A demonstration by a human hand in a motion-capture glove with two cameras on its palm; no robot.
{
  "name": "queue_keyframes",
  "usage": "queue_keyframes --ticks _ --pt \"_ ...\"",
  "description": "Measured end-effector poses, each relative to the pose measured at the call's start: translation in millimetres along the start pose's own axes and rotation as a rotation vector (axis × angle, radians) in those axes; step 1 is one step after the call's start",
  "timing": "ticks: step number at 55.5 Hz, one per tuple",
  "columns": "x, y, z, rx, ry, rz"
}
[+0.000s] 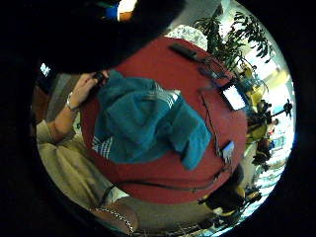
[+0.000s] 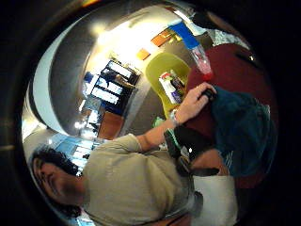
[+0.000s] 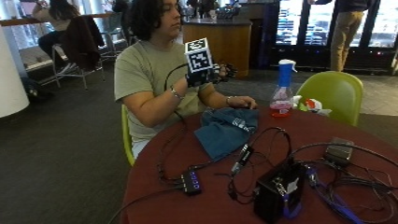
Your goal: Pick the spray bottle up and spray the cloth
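Observation:
A spray bottle (image 3: 282,88) with a blue head and pink liquid stands upright at the far edge of the round red table (image 3: 187,205); the thumb side palm view shows the spray bottle (image 2: 198,48) too. A crumpled teal cloth (image 3: 225,127) lies on the table in front of the person. My gloved right hand (image 3: 208,73) is raised at chest height, left of the cloth and well away from the bottle, with relaxed fingers and nothing in it. The bare left hand (image 3: 242,101) rests on the cloth's far edge. From above, the cloth (image 1: 148,124) spreads over the table.
A black box (image 3: 279,191), a small hub (image 3: 191,181) and many tangled cables (image 3: 348,182) cover the near and right part of the table. A green chair (image 3: 334,91) stands behind the bottle. A lit device (image 1: 234,97) lies beside the cables.

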State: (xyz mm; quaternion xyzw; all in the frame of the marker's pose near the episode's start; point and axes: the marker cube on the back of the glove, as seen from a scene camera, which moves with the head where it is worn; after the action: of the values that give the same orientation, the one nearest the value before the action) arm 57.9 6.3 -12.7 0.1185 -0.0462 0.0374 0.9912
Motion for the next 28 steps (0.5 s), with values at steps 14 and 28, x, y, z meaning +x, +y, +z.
queue_keyframes --ticks 14,28 --pt "2.3 29.6 8.3 -0.060 0.145 0.101" --pt "18.3 38.1 27.6 -0.169 0.144 0.137"
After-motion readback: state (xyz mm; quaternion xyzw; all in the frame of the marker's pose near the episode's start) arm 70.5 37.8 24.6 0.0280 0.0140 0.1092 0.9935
